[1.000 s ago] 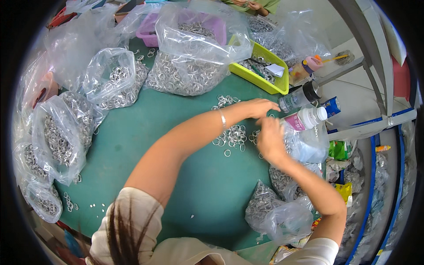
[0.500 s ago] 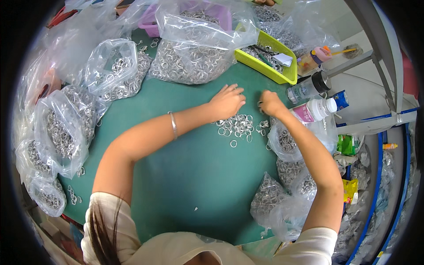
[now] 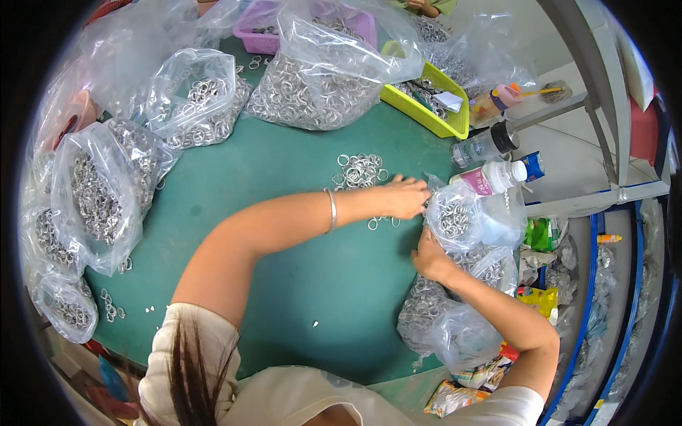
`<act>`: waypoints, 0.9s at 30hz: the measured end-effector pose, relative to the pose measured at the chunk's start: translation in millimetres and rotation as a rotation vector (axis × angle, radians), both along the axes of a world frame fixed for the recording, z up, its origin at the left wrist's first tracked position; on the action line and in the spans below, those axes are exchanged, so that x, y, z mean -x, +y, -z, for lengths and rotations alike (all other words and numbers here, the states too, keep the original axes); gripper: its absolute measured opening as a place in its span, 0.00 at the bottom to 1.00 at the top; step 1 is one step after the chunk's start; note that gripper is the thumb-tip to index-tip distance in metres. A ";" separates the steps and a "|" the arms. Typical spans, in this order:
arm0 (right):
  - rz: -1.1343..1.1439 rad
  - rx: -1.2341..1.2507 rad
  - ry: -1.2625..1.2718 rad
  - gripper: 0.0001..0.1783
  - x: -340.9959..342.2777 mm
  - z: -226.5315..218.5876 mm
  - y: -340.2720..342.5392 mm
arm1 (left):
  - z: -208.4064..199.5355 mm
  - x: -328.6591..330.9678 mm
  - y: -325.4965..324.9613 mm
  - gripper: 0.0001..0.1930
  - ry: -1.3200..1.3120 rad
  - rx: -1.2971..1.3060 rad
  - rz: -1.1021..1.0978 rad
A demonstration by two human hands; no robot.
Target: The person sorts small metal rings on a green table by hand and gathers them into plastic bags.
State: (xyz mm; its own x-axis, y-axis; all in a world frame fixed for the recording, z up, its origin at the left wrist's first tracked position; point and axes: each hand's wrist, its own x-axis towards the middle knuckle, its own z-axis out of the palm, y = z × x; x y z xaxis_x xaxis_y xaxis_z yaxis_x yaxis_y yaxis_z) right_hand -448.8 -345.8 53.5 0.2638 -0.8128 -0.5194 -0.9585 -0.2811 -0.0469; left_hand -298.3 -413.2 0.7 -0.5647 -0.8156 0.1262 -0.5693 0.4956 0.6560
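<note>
Bright, diffuse light; glare streaks the bags [image 3: 117, 60] at upper left. Fisheye distortion bows the rails [image 3: 590, 298] at right, corners black.

- Shows pale characters down a pink label [image 3: 475, 182] on a white bottle [image 3: 499, 175].
- Shows small printing, too fine to read, on a clear bottle [image 3: 476, 148] with a black lid [image 3: 504, 135].
- Shows pale marks, unreadable, on a blue packet [image 3: 533, 166].
- Shows only blurred print on a green packet [image 3: 541, 238] and a yellow packet [image 3: 541, 302].
</note>
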 end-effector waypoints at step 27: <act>-0.158 0.677 0.009 0.16 26.7 -56.5 -51.3 | 7.6 22.1 4.0 0.29 -0.024 0.229 -0.018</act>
